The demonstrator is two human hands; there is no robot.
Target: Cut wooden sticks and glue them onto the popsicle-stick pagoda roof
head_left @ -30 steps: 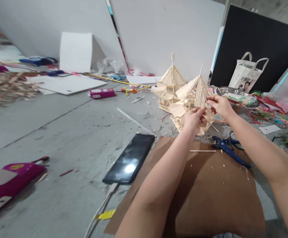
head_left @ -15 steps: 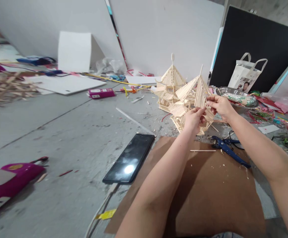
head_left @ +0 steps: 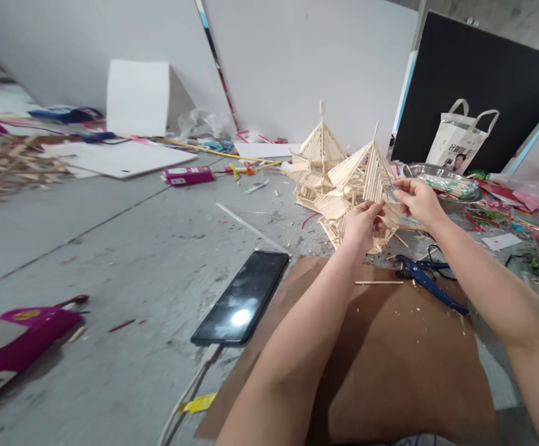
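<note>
A pavilion model [head_left: 374, 176] built of pale wooden sticks stands on the floor ahead, with a pointed front roof and a second pointed roof behind it. My left hand [head_left: 365, 220] is closed in a pinch at the lower edge of the front roof; what lies between its fingertips is hidden. Just to the right, my right hand [head_left: 417, 198] pinches at the roof's right side. Something small and blurred shows at its fingertips, too indistinct to name. A single thin stick [head_left: 379, 282] lies on the brown board [head_left: 404, 371] below my hands.
Blue-handled cutters [head_left: 432, 288] lie at the board's right edge. A phone [head_left: 241, 297] on a cable lies left of my arm. Magenta glue-gun-like tools [head_left: 32, 334] rest on the floor. A metal bowl [head_left: 409, 170] and coloured scraps are at right.
My right hand has shifted slightly right, away from the roof edge and from my left hand. The left hand stays at the roof's lower edge.
</note>
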